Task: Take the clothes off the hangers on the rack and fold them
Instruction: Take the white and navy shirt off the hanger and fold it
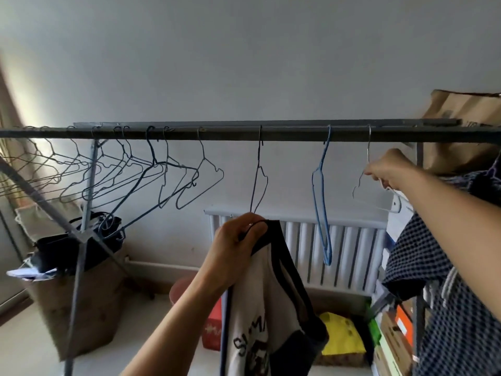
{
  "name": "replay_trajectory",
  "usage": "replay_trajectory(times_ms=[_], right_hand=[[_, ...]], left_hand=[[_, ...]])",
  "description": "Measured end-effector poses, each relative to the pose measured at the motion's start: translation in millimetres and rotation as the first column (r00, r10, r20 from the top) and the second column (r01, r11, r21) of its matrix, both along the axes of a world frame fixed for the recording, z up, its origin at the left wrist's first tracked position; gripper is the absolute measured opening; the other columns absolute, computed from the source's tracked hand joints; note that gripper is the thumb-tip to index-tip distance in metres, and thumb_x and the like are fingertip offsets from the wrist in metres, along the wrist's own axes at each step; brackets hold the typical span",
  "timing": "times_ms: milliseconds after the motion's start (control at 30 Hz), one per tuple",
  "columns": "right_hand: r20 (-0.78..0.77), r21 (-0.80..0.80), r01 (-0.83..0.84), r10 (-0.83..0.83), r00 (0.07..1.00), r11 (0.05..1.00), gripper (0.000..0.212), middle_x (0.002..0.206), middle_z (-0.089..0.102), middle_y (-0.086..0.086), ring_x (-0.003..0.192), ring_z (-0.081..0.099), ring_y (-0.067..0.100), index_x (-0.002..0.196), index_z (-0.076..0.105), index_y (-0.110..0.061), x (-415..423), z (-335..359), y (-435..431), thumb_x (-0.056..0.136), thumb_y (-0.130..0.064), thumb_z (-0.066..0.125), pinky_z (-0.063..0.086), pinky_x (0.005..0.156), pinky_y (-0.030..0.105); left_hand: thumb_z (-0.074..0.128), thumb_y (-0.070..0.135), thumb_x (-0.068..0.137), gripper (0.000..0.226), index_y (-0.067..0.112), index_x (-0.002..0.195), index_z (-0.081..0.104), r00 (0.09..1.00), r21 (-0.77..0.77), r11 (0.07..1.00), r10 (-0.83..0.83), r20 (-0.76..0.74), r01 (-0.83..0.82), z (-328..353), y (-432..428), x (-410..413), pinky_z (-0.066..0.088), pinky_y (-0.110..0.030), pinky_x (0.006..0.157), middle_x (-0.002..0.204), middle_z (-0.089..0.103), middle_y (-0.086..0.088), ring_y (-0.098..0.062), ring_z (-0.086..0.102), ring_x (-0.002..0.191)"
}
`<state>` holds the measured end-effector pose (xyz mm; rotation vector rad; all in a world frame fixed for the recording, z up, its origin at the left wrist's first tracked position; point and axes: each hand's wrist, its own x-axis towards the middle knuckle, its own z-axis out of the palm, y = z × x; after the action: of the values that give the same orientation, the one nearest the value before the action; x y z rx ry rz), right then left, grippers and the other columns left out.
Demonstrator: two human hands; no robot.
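Note:
A dark rack bar (244,134) runs across the view. My left hand (235,245) grips the dark strap of a white sleeveless shirt (260,316) with dark trim and printed letters, together with the lower end of a thin dark hanger (259,180) hooked on the bar. My right hand (387,166) pinches a silver wire hanger (364,185) hanging at the right. A dark dotted garment (423,253) hangs below my right forearm. A blue hanger (322,196) hangs bare between my hands.
Several bare wire hangers (141,175) crowd the bar's left half. A white radiator (339,253) stands on the wall behind. A brown bag with dark items (78,280) sits at the left, a yellow bag (341,337) and boxes (393,337) at the lower right.

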<state>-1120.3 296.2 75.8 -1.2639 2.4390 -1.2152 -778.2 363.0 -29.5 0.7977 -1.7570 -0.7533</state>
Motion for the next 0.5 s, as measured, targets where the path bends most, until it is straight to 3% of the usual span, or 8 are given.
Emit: replay_trajectory(times_ms=[67,133,167,233,300,367,433,500], right_hand=[[-0.039,-0.024,0.025,-0.026,0.999,0.999,0.031,0.096,0.064,0.024,0.064,0.056,0.029,0.109,0.059,0.006,5,-4,6,0.092,-0.019,0.06,0.044,0.059,0.032],[-0.189,0.036,0.079,-0.071,0.979,0.996,0.043,0.115,0.061,0.027,0.095,0.061,0.039,0.122,0.055,0.004,20,-8,15,0.094,-0.029,0.056,0.048,0.078,0.041],[-0.307,0.059,0.124,-0.1,0.946,0.991,0.047,0.125,0.055,0.029,0.11,0.056,0.043,0.126,0.053,0.003,28,-10,22,0.095,-0.032,0.054,0.046,0.087,0.045],[-0.509,-0.003,0.125,-0.109,0.854,0.992,0.043,0.131,0.044,0.029,0.121,0.043,0.043,0.128,0.051,0.002,50,-18,35,0.096,-0.027,0.052,0.041,0.094,0.05],[-0.596,-0.173,-0.047,-0.066,0.8,0.984,0.034,0.123,0.049,0.027,0.117,0.043,0.042,0.123,0.056,-0.002,81,-28,50,0.095,-0.021,0.051,0.041,0.091,0.051],[-0.594,-0.335,-0.317,0.063,0.802,0.887,0.032,0.108,0.059,0.021,0.107,0.049,0.036,0.111,0.065,-0.005,121,-43,69,0.094,-0.025,0.047,0.045,0.085,0.045],[-0.498,-0.388,-0.541,0.324,0.804,0.746,0.029,0.101,0.063,0.007,0.1,0.053,0.022,0.107,0.067,-0.01,171,-60,93,0.095,-0.03,0.05,0.045,0.08,0.031],[-0.318,-0.332,-0.688,0.61,0.726,0.646,0.028,0.103,0.063,-0.007,0.098,0.056,0.006,0.111,0.065,-0.02,219,-74,115,0.092,-0.039,0.06,0.04,0.078,0.012]], left_hand=[[0.059,0.01,0.096,0.013,0.011,0.088,0.069,1.0,0.008,1.0,0.004,0.003,-0.004,1,4,7,0.047,-0.018,0.07,0.08,0.071,-0.005,-0.004,0.061,0.072],[0.059,0.009,0.096,0.013,0.009,0.09,0.07,1.0,0.004,1.0,0.018,0.013,-0.018,1,6,18,0.047,-0.016,0.071,0.083,0.072,-0.004,-0.004,0.063,0.075],[0.059,0.01,0.096,0.012,0.009,0.091,0.07,1.0,0.003,1.0,0.021,0.017,-0.021,1,7,22,0.048,-0.017,0.073,0.084,0.072,-0.004,-0.005,0.064,0.077],[0.059,0.01,0.096,0.012,0.008,0.092,0.07,0.999,0.005,1.0,0.019,0.027,-0.019,2,8,32,0.048,-0.018,0.074,0.086,0.073,-0.006,-0.007,0.065,0.079],[0.058,0.011,0.096,0.012,0.008,0.092,0.069,0.999,0.003,1.0,0.016,0.033,-0.016,4,9,42,0.049,-0.019,0.075,0.086,0.073,-0.007,-0.008,0.065,0.08],[0.058,0.012,0.096,0.012,0.009,0.091,0.069,0.999,-0.01,1.0,0.018,0.051,-0.017,6,9,52,0.047,-0.018,0.074,0.085,0.072,-0.005,-0.006,0.063,0.078],[0.058,0.013,0.096,0.013,0.01,0.089,0.069,0.998,-0.023,1.0,0.011,0.065,-0.01,8,11,63,0.046,-0.018,0.073,0.083,0.071,-0.005,-0.005,0.061,0.076],[0.058,0.013,0.096,0.013,0.01,0.089,0.069,0.997,-0.046,0.999,-0.002,0.081,0.006,12,13,75,0.046,-0.019,0.073,0.083,0.071,-0.006,-0.006,0.061,0.076]])
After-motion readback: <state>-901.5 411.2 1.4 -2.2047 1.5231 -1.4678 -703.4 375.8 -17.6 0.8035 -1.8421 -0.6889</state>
